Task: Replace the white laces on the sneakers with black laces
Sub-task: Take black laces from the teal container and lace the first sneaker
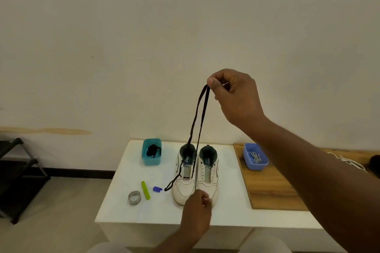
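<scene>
Two sneakers point(196, 174) stand side by side on our white table point(127, 209). Our right hand point(234, 96) pinches the black lace point(198, 121) high above the left shoe; our left hand point(196, 209), curled, covers their toes, grip unclear. Nearby: teal box point(151, 155), blue box point(255, 157), metal ring point(134, 197), green stick point(145, 190).
</scene>
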Demonstrator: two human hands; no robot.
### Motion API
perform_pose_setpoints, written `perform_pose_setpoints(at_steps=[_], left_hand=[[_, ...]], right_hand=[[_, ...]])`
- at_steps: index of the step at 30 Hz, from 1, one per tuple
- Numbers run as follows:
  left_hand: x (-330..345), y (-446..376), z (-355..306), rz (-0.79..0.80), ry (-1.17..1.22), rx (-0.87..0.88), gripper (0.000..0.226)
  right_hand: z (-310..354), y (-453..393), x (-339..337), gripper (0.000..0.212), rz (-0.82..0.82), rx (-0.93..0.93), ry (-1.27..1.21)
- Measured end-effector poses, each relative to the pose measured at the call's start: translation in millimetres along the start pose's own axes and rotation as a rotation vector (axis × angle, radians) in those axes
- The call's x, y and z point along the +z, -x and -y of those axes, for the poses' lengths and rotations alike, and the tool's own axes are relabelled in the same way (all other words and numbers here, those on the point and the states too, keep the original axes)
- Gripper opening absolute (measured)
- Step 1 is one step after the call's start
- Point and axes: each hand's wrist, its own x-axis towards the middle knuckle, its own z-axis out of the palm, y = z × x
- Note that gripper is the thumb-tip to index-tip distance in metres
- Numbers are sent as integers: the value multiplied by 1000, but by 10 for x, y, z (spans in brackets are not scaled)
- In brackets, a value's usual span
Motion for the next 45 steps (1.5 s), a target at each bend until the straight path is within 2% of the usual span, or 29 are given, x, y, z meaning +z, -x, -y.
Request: perform_pose_setpoints(at_steps=[3, 6, 8, 13, 15, 19, 21, 25, 29, 33, 36, 40, 43, 45], left_hand=[[199, -280, 410, -62, -36, -138, 18], [234, -612, 504, -164, 7, -147, 29], [209, -805, 531, -201, -42, -106, 26], [91, -1104, 600, -158, -146, -72, 15], [91, -1164, 690, -170, -230, 10, 16], [62, -1258, 793, -75, -442, 162, 12], [30, -1307, 792, -92, -508, 163, 5], [-16, -1264, 807, -51, -566, 242, 20], [-58, -1227, 882, -69, -591, 206, 21], [-34, -1201, 885, 7, -845, 388, 41], [-4, -1223, 875, -1, -932, 422, 39], [-1, -1293, 790, -4, -992, 427, 26], [-44, -1306, 693, 43, -1096, 530, 34], [-81, -1326, 690, 30, -1134, 526, 39]], right_hand=[[-10, -18, -12, 12, -10, -16, -37], [-31, -35, -48, 11, 5, -54, -53], [-35, -42, -82, 10, 18, -76, -59], [-130, -45, -140, 8, 38, -113, -85], [-175, -42, -145, 8, 46, -118, -94], [-243, -39, -125, 9, 43, -97, -126], [-261, -35, -119, 9, 42, -93, -130], [-295, -6, -121, 9, 55, -76, -136], [-363, 25, -120, 11, 69, -37, -137], [-380, 49, -106, 11, 81, -18, -140], [-365, 49, -107, 10, 89, -38, -135], [-346, 9, -123, 9, 77, -77, -132], [-327, 2, -122, 10, 54, -84, -149], [-315, 7, -121, 11, 41, -91, -162]])
